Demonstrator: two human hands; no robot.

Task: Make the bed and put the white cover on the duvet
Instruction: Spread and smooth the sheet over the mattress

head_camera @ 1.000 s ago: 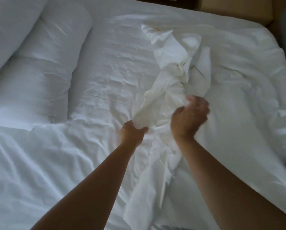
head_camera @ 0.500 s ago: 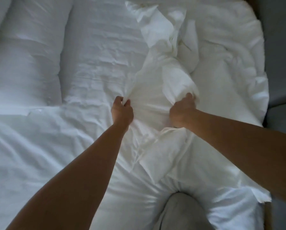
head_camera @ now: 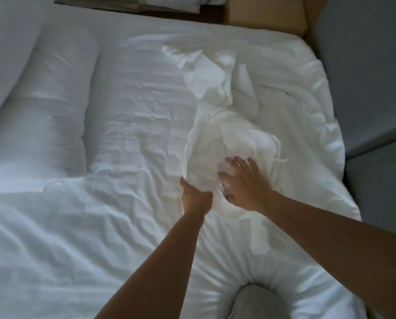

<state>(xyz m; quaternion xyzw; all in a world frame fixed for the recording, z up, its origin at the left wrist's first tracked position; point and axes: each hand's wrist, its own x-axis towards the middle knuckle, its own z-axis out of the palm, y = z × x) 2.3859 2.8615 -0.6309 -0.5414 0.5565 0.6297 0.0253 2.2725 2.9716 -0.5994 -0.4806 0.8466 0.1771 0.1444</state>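
Head view shows the white cover (head_camera: 217, 125) lying in a twisted bunch on the duvet (head_camera: 307, 125), toward the right side of the bed (head_camera: 134, 93). The left hand (head_camera: 195, 200) grips the cover's near edge with curled fingers. The right hand (head_camera: 245, 185) lies spread on the bunch, fingers apart. The cover's opening likely needs finding first: keep the edge held firm, feel along the hem, and untwist before drawing anything over the duvet.
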